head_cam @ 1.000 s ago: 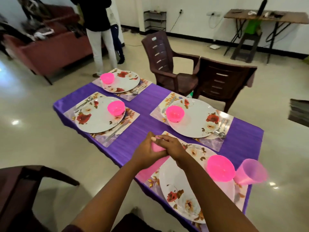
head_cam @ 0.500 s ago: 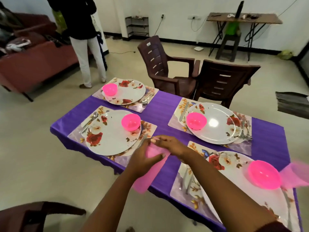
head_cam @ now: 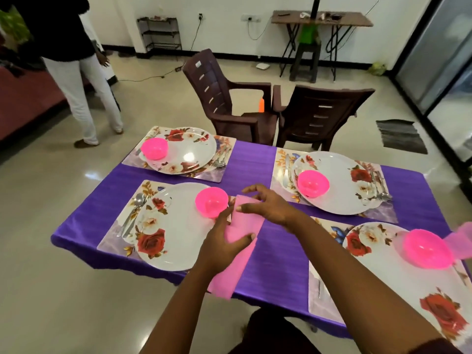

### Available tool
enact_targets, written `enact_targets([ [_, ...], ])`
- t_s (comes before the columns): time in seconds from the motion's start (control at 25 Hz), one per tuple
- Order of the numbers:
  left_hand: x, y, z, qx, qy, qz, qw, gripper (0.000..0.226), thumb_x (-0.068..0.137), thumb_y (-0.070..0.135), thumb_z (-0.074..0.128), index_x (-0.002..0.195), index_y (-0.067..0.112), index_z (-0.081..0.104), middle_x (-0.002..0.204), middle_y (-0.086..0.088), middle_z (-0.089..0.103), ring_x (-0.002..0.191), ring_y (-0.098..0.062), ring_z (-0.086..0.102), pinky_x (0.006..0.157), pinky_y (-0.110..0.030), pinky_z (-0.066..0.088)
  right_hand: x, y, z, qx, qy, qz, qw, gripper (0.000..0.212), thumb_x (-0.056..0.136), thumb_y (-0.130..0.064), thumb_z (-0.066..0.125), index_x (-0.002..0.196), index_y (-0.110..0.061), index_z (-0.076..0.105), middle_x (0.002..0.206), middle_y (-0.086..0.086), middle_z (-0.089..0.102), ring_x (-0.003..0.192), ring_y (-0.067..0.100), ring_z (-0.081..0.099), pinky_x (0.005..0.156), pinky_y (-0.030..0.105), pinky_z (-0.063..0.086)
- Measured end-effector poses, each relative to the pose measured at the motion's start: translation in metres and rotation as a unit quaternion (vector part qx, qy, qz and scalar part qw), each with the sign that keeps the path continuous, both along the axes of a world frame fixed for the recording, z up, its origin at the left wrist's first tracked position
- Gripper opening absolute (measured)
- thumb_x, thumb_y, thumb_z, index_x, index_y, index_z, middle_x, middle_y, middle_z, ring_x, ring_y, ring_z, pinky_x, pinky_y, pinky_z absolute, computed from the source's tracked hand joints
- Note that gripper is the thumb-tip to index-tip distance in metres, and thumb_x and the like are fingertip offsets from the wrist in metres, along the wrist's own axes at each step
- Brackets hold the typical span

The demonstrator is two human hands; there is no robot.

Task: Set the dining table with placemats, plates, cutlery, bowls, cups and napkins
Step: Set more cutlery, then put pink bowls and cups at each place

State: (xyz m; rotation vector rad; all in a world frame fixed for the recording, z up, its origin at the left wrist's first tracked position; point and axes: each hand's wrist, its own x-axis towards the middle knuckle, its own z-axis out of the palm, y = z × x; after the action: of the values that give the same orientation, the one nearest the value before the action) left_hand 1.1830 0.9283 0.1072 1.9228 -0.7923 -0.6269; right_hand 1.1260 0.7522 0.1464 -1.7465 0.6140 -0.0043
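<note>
My left hand grips a long pink stack that looks like nested cups, held over the purple tablecloth. My right hand curls around the stack's top end, thumb lying across it. Just left of the hands sits a pink bowl on a floral plate with a placemat and cutlery. Three other settings each have a plate and a pink bowl. A single pink cup stands by the near-right bowl.
Two brown plastic chairs stand at the table's far side. A person in white trousers stands on the floor at far left, beside a red sofa. The table's near edge is right below my arms.
My view and both hands have shifted left, from the near-right setting to beside the near-left plate. The right hand's fingers have spread wider over the stack's top.
</note>
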Motion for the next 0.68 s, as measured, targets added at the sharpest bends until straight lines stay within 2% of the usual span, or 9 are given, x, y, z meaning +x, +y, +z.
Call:
enact_targets([
  [0.16, 0.029, -0.012, -0.007, 0.006, 0.035, 0.024, 0.999, 0.063, 0.078, 0.047, 0.075, 0.129, 0.046, 0.037, 0.121, 0.021, 0.053, 0.112, -0.008, 0.054, 0.088, -0.024, 0.041, 0.034, -0.035, -0.001, -0.072, -0.018, -0.078, 0.994, 0.061, 0.071, -0.044, 0.083, 0.121, -0.027, 0.052, 0.117, 0.005, 0.053, 0.099, 0.021, 0.058, 0.074, 0.029, 0.050],
  [0.24, 0.049, -0.014, -0.003, 0.031, 0.028, 0.044, 0.998, 0.068, 0.078, 0.050, 0.073, 0.135, 0.037, 0.039, 0.125, 0.015, 0.053, 0.115, -0.014, 0.054, 0.091, -0.028, 0.043, 0.052, -0.049, -0.009, -0.136, -0.031, -0.094, 0.986, 0.071, 0.066, -0.043, 0.086, 0.124, -0.025, 0.051, 0.121, 0.003, 0.051, 0.105, 0.021, 0.053, 0.077, 0.029, 0.047],
  [0.32, 0.072, -0.015, 0.004, 0.051, 0.026, 0.069, 0.996, 0.071, 0.080, 0.051, 0.071, 0.139, 0.033, 0.037, 0.130, 0.012, 0.049, 0.118, -0.016, 0.050, 0.095, -0.033, 0.044, 0.068, -0.062, -0.025, -0.203, -0.028, -0.085, 0.975, 0.081, 0.060, -0.036, 0.091, 0.128, -0.021, 0.049, 0.127, 0.004, 0.048, 0.112, 0.023, 0.049, 0.090, 0.036, 0.046],
  [0.4, 0.091, -0.014, 0.008, 0.042, 0.031, 0.093, 0.994, 0.065, 0.080, 0.051, 0.071, 0.134, 0.038, 0.038, 0.131, 0.010, 0.049, 0.117, -0.018, 0.053, 0.095, -0.040, 0.049, 0.080, -0.068, -0.044, -0.235, -0.012, -0.069, 0.970, 0.088, 0.057, -0.026, 0.092, 0.132, -0.021, 0.046, 0.133, 0.005, 0.045, 0.119, 0.029, 0.045, 0.099, 0.040, 0.042],
  [0.52, 0.105, -0.013, 0.012, 0.023, 0.051, 0.132, 0.990, 0.064, 0.072, 0.062, 0.067, 0.126, 0.047, 0.038, 0.123, 0.013, 0.050, 0.109, -0.017, 0.057, 0.087, -0.046, 0.055, 0.092, -0.068, -0.064, -0.258, 0.000, -0.032, 0.966, 0.091, 0.057, -0.016, 0.090, 0.135, -0.024, 0.042, 0.138, 0.001, 0.041, 0.123, 0.032, 0.043, 0.099, 0.041, 0.042],
  [0.68, 0.106, -0.012, 0.009, 0.046, 0.059, 0.149, 0.986, 0.067, 0.068, 0.067, 0.063, 0.127, 0.046, 0.038, 0.124, 0.010, 0.051, 0.102, -0.013, 0.059, 0.080, -0.039, 0.058, 0.098, -0.065, -0.081, -0.274, -0.012, -0.004, 0.962, 0.091, 0.057, -0.014, 0.087, 0.135, -0.023, 0.043, 0.138, -0.002, 0.039, 0.123, 0.028, 0.043, 0.096, 0.036, 0.041],
])
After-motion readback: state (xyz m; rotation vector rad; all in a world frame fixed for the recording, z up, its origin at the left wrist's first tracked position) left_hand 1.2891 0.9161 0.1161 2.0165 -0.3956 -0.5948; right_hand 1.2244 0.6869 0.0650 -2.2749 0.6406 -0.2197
